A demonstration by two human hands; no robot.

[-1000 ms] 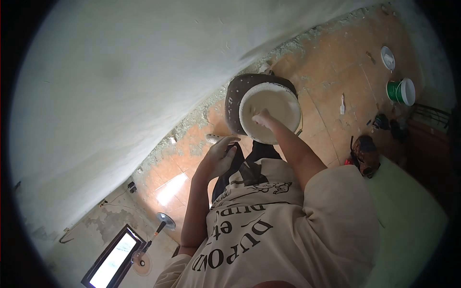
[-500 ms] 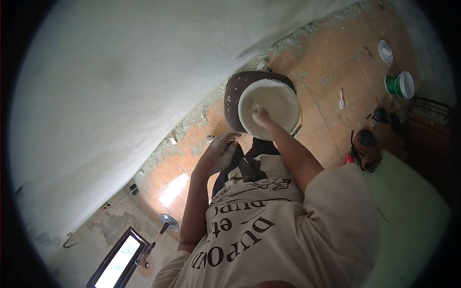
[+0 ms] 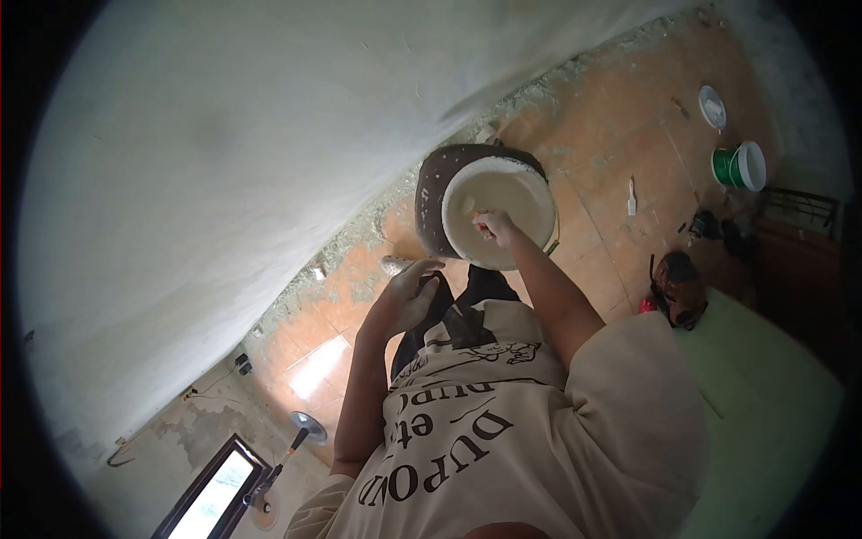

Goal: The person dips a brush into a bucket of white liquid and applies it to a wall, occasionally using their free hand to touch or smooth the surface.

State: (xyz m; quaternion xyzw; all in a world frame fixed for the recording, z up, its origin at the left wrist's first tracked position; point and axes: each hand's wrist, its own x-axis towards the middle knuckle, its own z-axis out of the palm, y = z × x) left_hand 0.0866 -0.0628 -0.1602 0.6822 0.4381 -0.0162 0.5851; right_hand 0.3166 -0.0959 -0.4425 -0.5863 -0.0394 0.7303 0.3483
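Note:
My right hand [image 3: 494, 228] is over the inside of a white bucket [image 3: 546, 193], fingers curled closed round a small tool with a pale end [image 3: 469, 206]. What kind of tool it is, I cannot tell. Pale, creamy liquid [image 3: 516, 199] fills the lower part of the bucket. The bucket stands against a dark, paint-spotted seat-like object [image 3: 433, 193]. My left hand [image 3: 411, 295] lies by my left knee, fingers stretched out and holding nothing. Close beyond its fingertips is a pale, dotted shoe-like object [image 3: 395, 265].
A pale wall [image 3: 224, 162] rises on the left, with crumbled debris along its foot. On the tiled floor are a white-handled brush [image 3: 631, 196], a green-and-white bucket [image 3: 738, 167], a white lid [image 3: 712, 108] and a dark bag [image 3: 680, 287]. A fan [image 3: 308, 428] stands behind, lower left.
My right hand has turned and lifted slightly within the bucket, so its curled fingers and the pale tool end show more. My left hand stays by the knee. The view has shifted slightly.

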